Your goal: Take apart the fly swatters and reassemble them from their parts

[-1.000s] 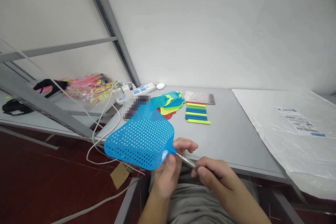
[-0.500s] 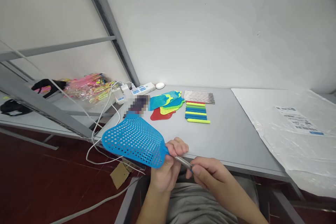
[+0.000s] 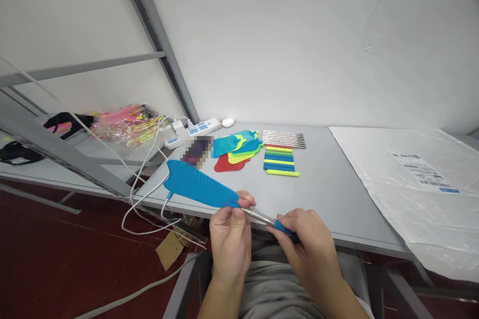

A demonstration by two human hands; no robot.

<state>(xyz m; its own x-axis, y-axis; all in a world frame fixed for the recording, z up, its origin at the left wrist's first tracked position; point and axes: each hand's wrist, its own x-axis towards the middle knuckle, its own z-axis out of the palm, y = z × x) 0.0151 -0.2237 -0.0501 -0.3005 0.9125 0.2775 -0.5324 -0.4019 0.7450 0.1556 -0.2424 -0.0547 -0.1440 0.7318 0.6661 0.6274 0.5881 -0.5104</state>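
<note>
A blue fly swatter point(image 3: 200, 185) is held between my two hands above the table's front edge, its perforated head pointing left and seen nearly edge-on. The fingers and thumb of my left hand point(image 3: 231, 241) pinch its neck, where the head meets a shiny metal rod. My right hand point(image 3: 310, 237) is wrapped round the blue handle point(image 3: 283, 228) at the rod's other end. Part of the handle is hidden in my palm. Beyond my hands lie loose swatter heads point(image 3: 245, 148) in blue, yellow and red, a row of coloured handles point(image 3: 279, 161) and several metal rods point(image 3: 283, 138).
A white plastic package point(image 3: 374, 169) covers the right of the grey table point(image 3: 322, 194). At the back left are a power strip point(image 3: 204, 127) with cables, a white rounded object point(image 3: 228, 122) and a blurred-out item. Bagged colourful goods point(image 3: 127, 127) lie on the left shelf.
The swatter head has turned from face-on to nearly edge-on. My right hand has moved slightly up and right, and more of the rod and the blue handle now shows.
</note>
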